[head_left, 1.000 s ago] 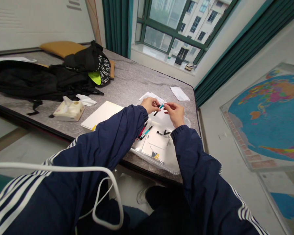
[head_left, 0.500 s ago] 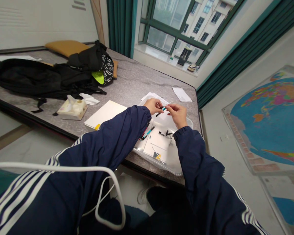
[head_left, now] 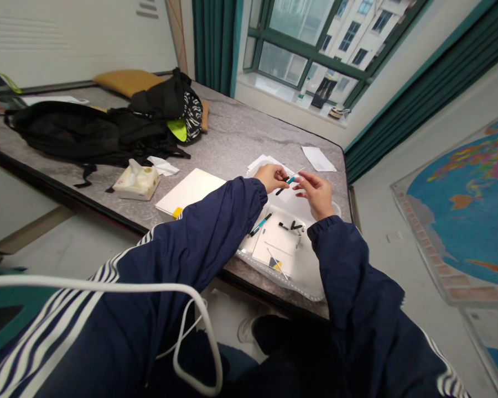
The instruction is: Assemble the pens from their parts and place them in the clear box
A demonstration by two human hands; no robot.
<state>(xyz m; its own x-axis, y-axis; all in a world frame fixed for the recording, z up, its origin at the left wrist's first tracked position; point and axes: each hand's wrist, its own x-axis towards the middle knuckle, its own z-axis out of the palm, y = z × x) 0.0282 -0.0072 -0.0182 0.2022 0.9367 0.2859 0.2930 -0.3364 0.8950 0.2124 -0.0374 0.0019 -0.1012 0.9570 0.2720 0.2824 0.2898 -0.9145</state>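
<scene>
Over a clear plastic tray (head_left: 290, 284), my left hand (head_left: 272, 178) pinches a black and teal pen (head_left: 289, 181). Fingers bent, my right hand (head_left: 318, 194) is at the pen's upper end, with a thin whitish stick (head_left: 300, 171), like a pen refill, at its fingertips. Below the hands, another black and teal pen (head_left: 260, 225) lies at the tray's left side. Several small black pen parts (head_left: 295, 225) rest to its right. Nearer the front rim are thin white sticks (head_left: 276, 260) on a white sheet or box with a grey and yellow patch.
Left of the tray are a white box or book (head_left: 193, 190) and a tissue pack (head_left: 136, 181). A black backpack (head_left: 78, 130) lies farther left. Loose paper (head_left: 318, 158) is near the table's far corner. A white cable (head_left: 149, 286) crosses in front of my left sleeve.
My right hand has moved slightly away from the pen, its fingers less closed. A thin whitish stick now shows between the hands. The whole view has shifted a little.
</scene>
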